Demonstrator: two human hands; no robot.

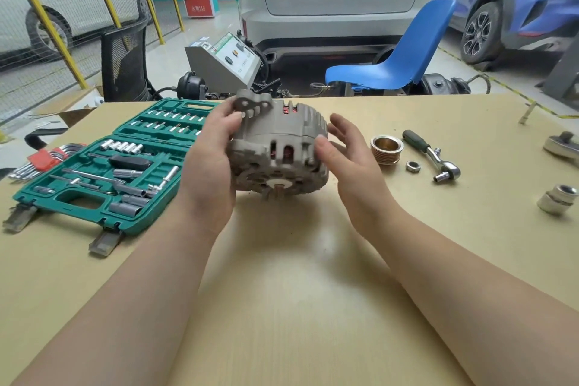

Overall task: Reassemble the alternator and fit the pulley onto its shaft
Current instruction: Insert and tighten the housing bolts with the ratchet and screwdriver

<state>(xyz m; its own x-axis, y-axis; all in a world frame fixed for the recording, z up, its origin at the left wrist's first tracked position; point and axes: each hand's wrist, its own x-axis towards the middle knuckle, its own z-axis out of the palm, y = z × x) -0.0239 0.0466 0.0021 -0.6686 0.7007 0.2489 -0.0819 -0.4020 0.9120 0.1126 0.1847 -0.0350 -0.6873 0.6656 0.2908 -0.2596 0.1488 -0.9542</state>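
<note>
Alternator [277, 147], one grey ribbed housing, sits at centre frame on a tan workbench [297, 276], its short shaft end pointing toward the camera. The left hand [210, 163] grips its left side, fingers curled over a mounting lug; the right hand [347, 160] is spread, thumb touching the housing's right edge, fingers straight and apart from it. Just right of the hands lie one brass-lined grooved pulley [386, 149], one hex nut [413, 166] and one ratchet wrench [434, 155]. One large socket [558, 203] stands at the right edge. One open green socket case [109, 163] fills the left, with one red hex-key set [47, 157] beside it. Beyond the bench: one blue chair [404, 56], three parked cars, and yellow-posted mesh fencing in the upper left of the frame.
</note>
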